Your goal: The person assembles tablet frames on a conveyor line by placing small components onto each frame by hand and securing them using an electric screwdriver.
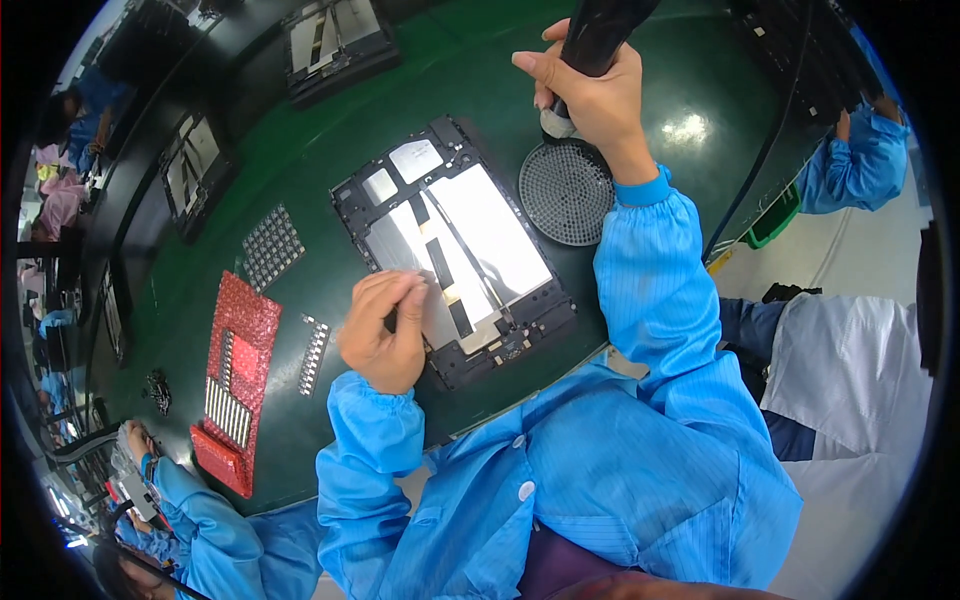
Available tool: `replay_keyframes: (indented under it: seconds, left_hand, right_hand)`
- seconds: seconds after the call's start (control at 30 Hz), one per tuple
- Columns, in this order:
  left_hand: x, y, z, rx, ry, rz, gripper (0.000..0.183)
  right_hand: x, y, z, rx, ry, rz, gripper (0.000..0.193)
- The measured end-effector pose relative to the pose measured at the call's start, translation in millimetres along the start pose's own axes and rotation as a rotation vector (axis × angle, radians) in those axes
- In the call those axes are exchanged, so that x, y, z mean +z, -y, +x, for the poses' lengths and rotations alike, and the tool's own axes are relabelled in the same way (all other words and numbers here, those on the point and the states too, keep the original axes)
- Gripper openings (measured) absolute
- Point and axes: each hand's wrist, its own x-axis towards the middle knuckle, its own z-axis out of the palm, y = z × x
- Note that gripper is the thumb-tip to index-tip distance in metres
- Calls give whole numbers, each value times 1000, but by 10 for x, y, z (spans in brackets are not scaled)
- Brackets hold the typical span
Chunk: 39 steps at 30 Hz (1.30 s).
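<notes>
Above the bench, my right hand (607,105) is closed around a thick black handheld tool (603,40) with a pale collar at its lower end. That end points down at the far rim of a round grey tray (566,195) covered in small holes. My left hand (383,325) is pinched, its fingertips over the near left side of a device panel (500,222). Whatever the fingers hold, if anything, is too small to see. The panel lies at a slant, with a black frame, silver plates and dark strips along its middle.
Left of the panel lie a red bubble-wrap sheet (262,325) with metal strips on it, a strip of small parts (314,355) and a grid of small parts (273,248). Similar panels stand on a dark ledge (140,165) beyond. A black cable (765,150) hangs at right. Co-workers sit on both sides.
</notes>
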Motion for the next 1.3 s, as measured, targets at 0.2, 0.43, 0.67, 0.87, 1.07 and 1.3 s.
replay_keyframes:
  seconds: [0.2,0.43,0.67,0.87,1.07,1.3]
  left_hand:
    - [-116,60,30,-167,-122,-108,7]
    - [-161,154,10,-181,-166,-34,6]
    - [-89,28,123,-313,-82,-144,7]
    - [142,-197,302,-107,179,109,15]
    - [224,-171,267,-79,191,58,16]
    - [213,-199,276,-105,257,65,12]
  right_hand:
    - [5,-16,-7,10,-7,23,25]
    - [9,29,-19,17,-9,18,25]
    - [120,274,-64,27,-24,69,25]
    - [424,586,-283,-66,173,352,31]
    - [619,975,-426,253,161,303,33]
    - [669,722,-451,41,252,313,35]
